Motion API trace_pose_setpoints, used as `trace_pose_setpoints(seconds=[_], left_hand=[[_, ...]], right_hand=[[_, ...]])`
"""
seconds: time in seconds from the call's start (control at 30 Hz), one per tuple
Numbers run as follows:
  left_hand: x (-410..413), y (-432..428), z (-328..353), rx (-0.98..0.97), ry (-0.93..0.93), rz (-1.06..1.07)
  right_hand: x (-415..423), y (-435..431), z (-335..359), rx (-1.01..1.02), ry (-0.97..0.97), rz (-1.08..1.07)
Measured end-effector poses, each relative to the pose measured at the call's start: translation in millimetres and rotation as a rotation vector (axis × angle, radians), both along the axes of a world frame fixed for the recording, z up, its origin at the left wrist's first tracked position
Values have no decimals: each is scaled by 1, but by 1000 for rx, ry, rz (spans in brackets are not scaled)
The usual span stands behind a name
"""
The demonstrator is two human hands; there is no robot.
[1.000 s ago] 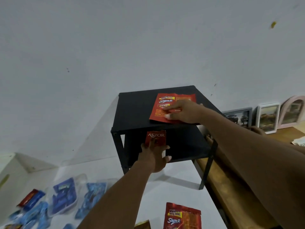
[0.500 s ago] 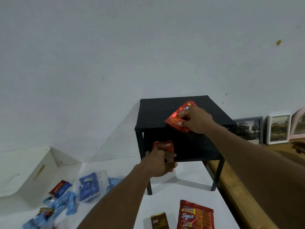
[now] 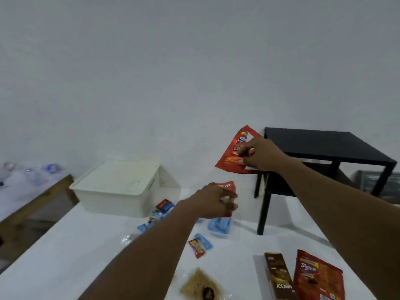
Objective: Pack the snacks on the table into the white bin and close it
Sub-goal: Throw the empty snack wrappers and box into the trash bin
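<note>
My right hand (image 3: 260, 154) pinches a flat red snack pouch (image 3: 233, 154) in the air, just left of the black shelf. Lower down, my left hand (image 3: 213, 202) grips a small red Astor pack (image 3: 226, 186) above the table. The white bin (image 3: 114, 189) stands at the back left of the white table (image 3: 65, 256) with its lid on. Loose snacks lie on the table: blue packets (image 3: 218, 226), a small red and blue sachet (image 3: 200, 246), a brown box (image 3: 278, 278), another red pouch (image 3: 317, 278) and a clear cracker pack (image 3: 201, 286).
A black two-level shelf (image 3: 324, 148) stands on the table at the right. A wooden bench (image 3: 32, 202) with clear bottles runs along the left. A framed picture (image 3: 381, 185) leans behind the shelf. More small packets (image 3: 163, 207) lie beside the bin's front corner.
Both hands have pulled their packs off the black shelf and carried them left toward the bin. The view has swung left, bringing the closed bin into sight.
</note>
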State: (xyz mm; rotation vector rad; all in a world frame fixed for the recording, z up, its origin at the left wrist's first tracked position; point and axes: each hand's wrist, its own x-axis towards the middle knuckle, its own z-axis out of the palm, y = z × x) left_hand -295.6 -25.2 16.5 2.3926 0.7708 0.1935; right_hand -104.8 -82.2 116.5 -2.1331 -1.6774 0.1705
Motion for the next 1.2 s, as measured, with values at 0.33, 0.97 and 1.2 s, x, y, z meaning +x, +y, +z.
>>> trace_pose_setpoints(seconds=[0.33, 0.97, 1.2], left_hand=[[-384, 31, -1, -32, 72, 768], [-666, -219, -234, -667, 53, 1704], [-710, -230, -468, -906, 70, 1698]], right_hand=[[-325, 120, -3, -47, 17, 566], [-751, 62, -321, -747, -287, 1535], [-807, 41, -568, -746, -555, 1706]])
